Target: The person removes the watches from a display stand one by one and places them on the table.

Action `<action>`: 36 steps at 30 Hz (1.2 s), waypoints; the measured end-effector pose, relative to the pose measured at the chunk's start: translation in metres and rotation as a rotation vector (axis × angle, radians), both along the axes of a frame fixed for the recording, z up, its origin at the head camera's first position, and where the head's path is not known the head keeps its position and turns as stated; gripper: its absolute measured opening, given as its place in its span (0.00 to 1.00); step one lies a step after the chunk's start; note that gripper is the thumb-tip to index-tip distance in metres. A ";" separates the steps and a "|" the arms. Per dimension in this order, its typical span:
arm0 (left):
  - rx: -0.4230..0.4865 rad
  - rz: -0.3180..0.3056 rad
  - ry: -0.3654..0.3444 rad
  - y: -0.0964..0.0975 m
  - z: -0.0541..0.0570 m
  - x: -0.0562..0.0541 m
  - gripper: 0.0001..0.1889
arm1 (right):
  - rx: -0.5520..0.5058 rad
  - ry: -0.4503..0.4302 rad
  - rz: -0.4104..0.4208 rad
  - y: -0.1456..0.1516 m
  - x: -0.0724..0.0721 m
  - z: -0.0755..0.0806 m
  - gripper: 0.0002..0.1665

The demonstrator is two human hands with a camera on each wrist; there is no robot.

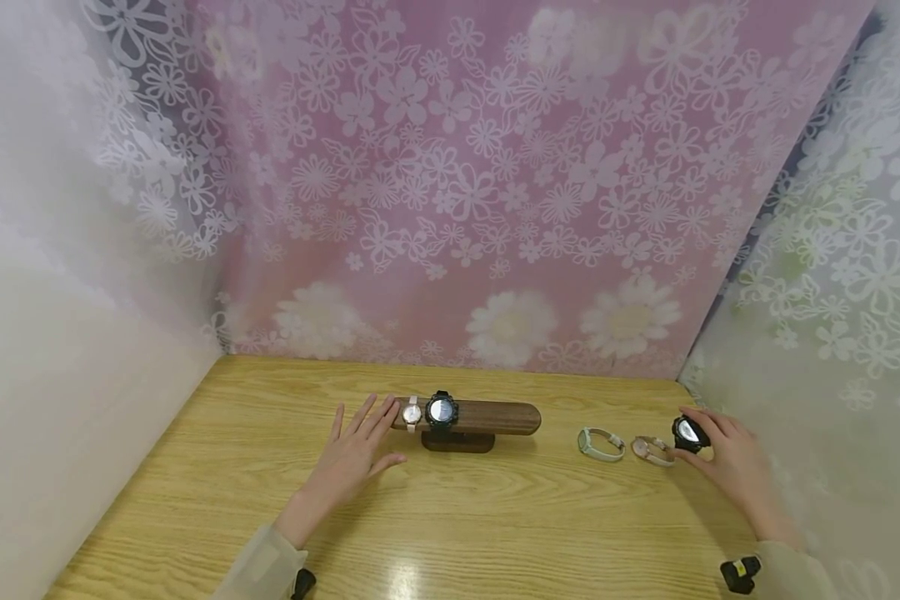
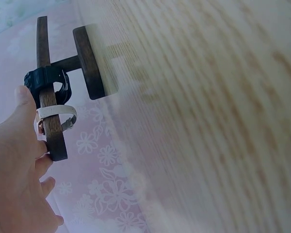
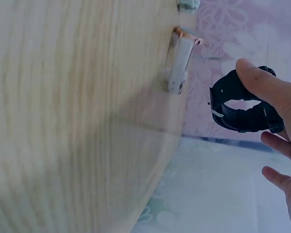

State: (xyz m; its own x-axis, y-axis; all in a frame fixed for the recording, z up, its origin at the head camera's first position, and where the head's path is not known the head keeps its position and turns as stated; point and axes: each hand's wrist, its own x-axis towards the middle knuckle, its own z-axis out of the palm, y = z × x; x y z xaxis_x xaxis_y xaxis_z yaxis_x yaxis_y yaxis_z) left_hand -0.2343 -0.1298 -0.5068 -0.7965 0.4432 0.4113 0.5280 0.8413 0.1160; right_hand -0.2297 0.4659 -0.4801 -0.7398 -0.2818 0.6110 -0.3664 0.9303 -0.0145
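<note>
Right hand (image 1: 737,457) pinches a black looped-strap watch (image 3: 230,87) above the yellow wood-grain desk (image 1: 510,529), its bright dial (image 1: 688,430) unreadable; left hand (image 1: 351,458), fingers spread, partly hides the left end of the dark-brown wooden bar stand (image 1: 495,417)

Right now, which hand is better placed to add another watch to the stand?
Likely the right hand: it holds a black watch, and the stand is bare on that side. The left hand is at the opposite end.

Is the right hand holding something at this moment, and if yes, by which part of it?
The right hand holds a black watch, its thumb against the strap; where the other fingers press is mostly hidden.
</note>
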 end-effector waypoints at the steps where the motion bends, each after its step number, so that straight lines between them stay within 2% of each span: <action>1: 0.000 0.000 0.002 0.000 0.000 0.000 0.43 | 0.004 0.001 -0.011 0.003 0.000 -0.001 0.46; 5: -0.001 -0.001 0.004 0.001 0.001 0.001 0.43 | 0.003 -0.008 -0.032 0.014 0.001 -0.005 0.47; 9: -0.004 0.001 -0.001 0.001 0.001 0.001 0.44 | 0.010 -0.012 -0.040 0.024 0.001 -0.010 0.54; 13: -0.004 0.006 -0.018 0.001 0.001 0.001 0.43 | 0.058 -0.032 -0.059 0.030 0.000 -0.013 0.46; 16: -0.002 0.007 -0.031 0.001 0.001 0.001 0.43 | 0.127 -0.072 -0.083 0.033 -0.001 -0.014 0.49; 19: 0.003 0.006 -0.027 0.001 0.001 0.001 0.44 | 0.175 -0.130 -0.097 0.034 -0.003 -0.015 0.47; 22: 0.014 0.000 -0.008 0.001 0.001 0.001 0.43 | 0.182 -0.175 -0.097 0.034 -0.005 -0.017 0.47; 27: 0.029 -0.007 0.007 0.001 0.001 0.002 0.43 | 0.205 -0.191 -0.097 0.033 -0.010 -0.021 0.47; 36: 0.001 0.007 -0.025 0.001 0.003 0.002 0.43 | 0.260 -0.264 -0.094 0.028 -0.017 -0.025 0.34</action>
State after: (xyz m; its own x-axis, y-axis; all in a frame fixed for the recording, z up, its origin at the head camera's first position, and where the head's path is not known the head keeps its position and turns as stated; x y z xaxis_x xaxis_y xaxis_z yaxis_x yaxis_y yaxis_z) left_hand -0.2327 -0.1285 -0.5034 -0.8098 0.4369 0.3916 0.5187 0.8450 0.1299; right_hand -0.2471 0.4935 -0.5052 -0.8923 -0.3257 0.3127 -0.2945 0.9448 0.1437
